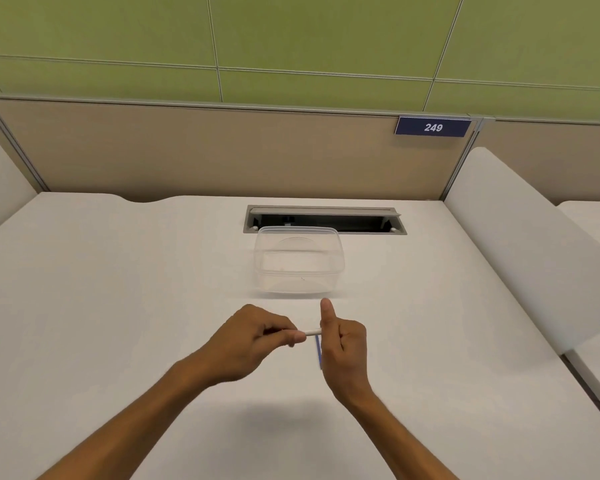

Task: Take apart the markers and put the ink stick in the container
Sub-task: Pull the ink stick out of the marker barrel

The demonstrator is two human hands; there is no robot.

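Note:
My left hand (pixel 257 336) pinches a white marker barrel (pixel 312 331) that points to the right. My right hand (pixel 343 344) is closed at the barrel's right end with the thumb raised. A thin blue stick (pixel 318 353) hangs down along the right palm, held by that hand. Both hands hover above the white desk (pixel 118 306), just in front of a clear plastic container (pixel 298 265) that looks empty. What joins the blue stick to the barrel is hidden by my fingers.
Behind the container an open cable slot (pixel 326 220) is sunk into the desk. A beige partition with a blue sign reading 249 (pixel 433 127) closes the back. White dividers (pixel 520 244) rise at the left and right sides.

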